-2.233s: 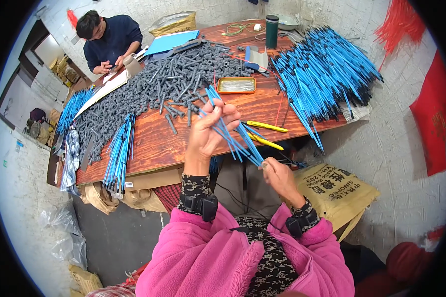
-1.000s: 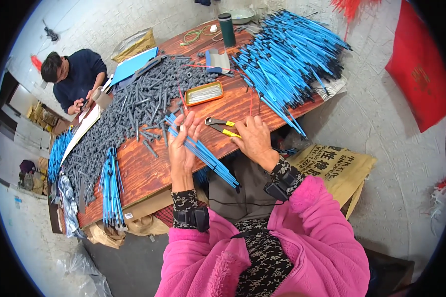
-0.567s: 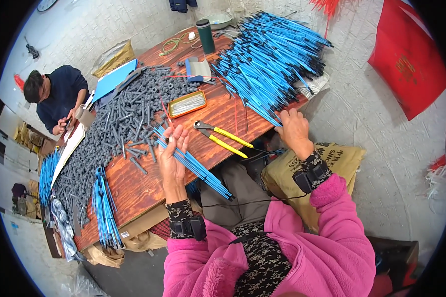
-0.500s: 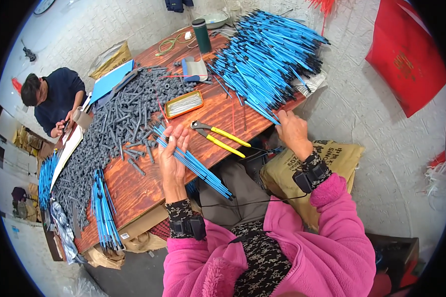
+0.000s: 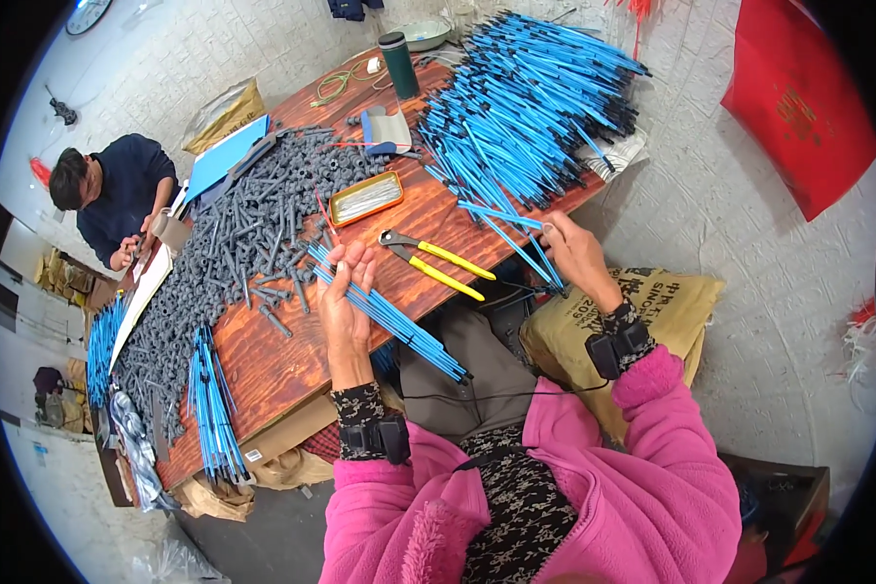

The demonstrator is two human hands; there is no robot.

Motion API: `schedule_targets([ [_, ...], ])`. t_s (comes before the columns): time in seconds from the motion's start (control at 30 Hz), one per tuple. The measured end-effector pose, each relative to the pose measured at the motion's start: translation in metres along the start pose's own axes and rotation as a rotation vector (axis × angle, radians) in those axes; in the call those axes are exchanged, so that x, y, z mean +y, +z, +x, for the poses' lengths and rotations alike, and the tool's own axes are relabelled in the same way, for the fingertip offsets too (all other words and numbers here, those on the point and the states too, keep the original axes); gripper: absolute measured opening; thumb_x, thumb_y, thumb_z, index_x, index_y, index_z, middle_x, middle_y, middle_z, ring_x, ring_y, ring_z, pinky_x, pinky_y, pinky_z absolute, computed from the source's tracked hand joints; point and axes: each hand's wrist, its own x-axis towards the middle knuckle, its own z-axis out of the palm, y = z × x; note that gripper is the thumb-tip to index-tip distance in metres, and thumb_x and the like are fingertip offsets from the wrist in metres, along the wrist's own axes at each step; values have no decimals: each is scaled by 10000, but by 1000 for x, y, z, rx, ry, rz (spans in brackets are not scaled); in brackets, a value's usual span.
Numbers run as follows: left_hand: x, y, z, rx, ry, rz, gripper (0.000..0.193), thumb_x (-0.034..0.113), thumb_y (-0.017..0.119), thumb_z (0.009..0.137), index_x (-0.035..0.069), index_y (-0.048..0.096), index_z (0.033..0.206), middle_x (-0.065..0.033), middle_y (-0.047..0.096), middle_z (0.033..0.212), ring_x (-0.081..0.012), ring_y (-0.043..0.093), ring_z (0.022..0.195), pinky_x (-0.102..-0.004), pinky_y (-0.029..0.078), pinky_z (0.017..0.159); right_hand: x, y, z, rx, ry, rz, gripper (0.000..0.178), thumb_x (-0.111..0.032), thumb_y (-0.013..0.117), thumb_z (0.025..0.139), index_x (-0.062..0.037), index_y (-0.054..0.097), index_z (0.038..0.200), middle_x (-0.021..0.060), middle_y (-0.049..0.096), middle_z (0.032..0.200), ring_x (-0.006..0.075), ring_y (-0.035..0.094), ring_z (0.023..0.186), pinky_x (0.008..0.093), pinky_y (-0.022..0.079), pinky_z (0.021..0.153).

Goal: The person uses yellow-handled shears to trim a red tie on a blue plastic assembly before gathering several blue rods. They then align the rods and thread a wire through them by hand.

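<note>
The left hand (image 5: 346,297) grips a bundle of blue rods (image 5: 389,316) over the table (image 5: 292,360) edge. The right hand (image 5: 576,253) pinches blue rods (image 5: 516,219) from the large pile (image 5: 526,107). A tan printed sack (image 5: 652,311) lies below; a red banner (image 5: 808,97) hangs at upper right.

White-painted brick wall (image 5: 263,39) behind reddish wooden table (image 5: 292,360). Round clock (image 5: 86,14) high on wall, far left. Red hanging cloth (image 5: 798,97) on right wall. Dark grey floor (image 5: 253,526) below table. Even daylight.
</note>
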Motion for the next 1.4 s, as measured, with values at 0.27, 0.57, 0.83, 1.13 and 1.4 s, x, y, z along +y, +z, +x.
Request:
schedule_targets([
  [0.27, -1, -2, -3, 22, 14, 1, 308, 74, 517, 1006, -21, 465, 1295, -222, 588, 1282, -342, 592, 1205, -447, 491, 1065, -4, 7, -41, -124, 483, 532, 203, -229, 513, 1015, -56, 536, 1119, 12, 597, 753, 75, 526, 623, 233, 379, 527],
  [0.57, -3, -2, 1, 38, 9, -11, 312, 69, 520, 1004, -20, 459, 1297, -215, 591, 1277, -354, 591, 1205, -452, 488, 1066, 11, -52, -89, 124, 203, 173, 208, -143, 577, 980, -35, 548, 1155, -43, 506, 756, 23, 440, 661, 209, 347, 563],
  [0.83, -5, 1, -1, -59, 44, 27, 246, 149, 570, 1007, 42, 506, 1220, -214, 625, 1235, -311, 628, 1153, -386, 524, 975, -10, -20, -90, -350, 132, 519, 166, -162, 614, 971, -41, 561, 1071, -46, 508, 763, 35, 435, 636, 205, 345, 563],
  [1.13, -4, 3, -7, -199, 6, 40, 206, 178, 559, 1019, 61, 538, 1187, -204, 645, 1242, -284, 669, 1092, -326, 544, 910, -26, 34, -77, -403, 108, 792, 189, -222, 573, 1015, -40, 552, 1059, -45, 457, 707, 41, 384, 595, 208, 301, 540],
  [1.4, -1, -2, -12, -53, 4, -54, 212, 146, 514, 1032, 44, 524, 1217, -210, 638, 1236, -302, 661, 1102, -399, 545, 980, -42, 7, -67, -239, 146, 921, 287, -324, 540, 1042, -45, 560, 1105, -43, 411, 691, 39, 334, 596, 211, 264, 534],
])
